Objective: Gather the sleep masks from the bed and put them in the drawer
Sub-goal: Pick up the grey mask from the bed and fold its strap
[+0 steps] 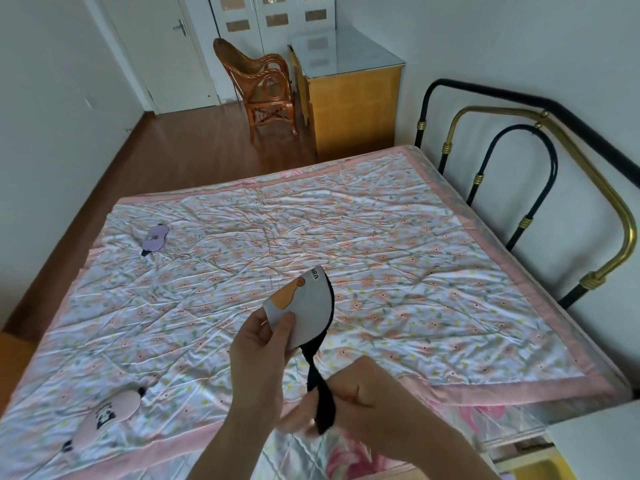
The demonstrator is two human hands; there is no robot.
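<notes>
A white sleep mask (308, 306) with an orange print and black backing is held up above the bed (398, 237). My left hand (258, 355) pinches its lower left end. My right hand (349, 400) grips the mask's black strap (320, 403) hanging below it. A purple mask (156, 237) lies flat near the bed's far left edge. A pink mask (109, 415) with a panda print lies near the bed's near left corner. An open yellow drawer (540, 467) shows partly at the bottom right.
A white surface (599, 441) sits at the bottom right beside the drawer. The black and brass metal headboard (540, 188) runs along the right side. A wicker chair (266, 88) and a yellow cabinet (353, 109) stand beyond the bed on the wooden floor.
</notes>
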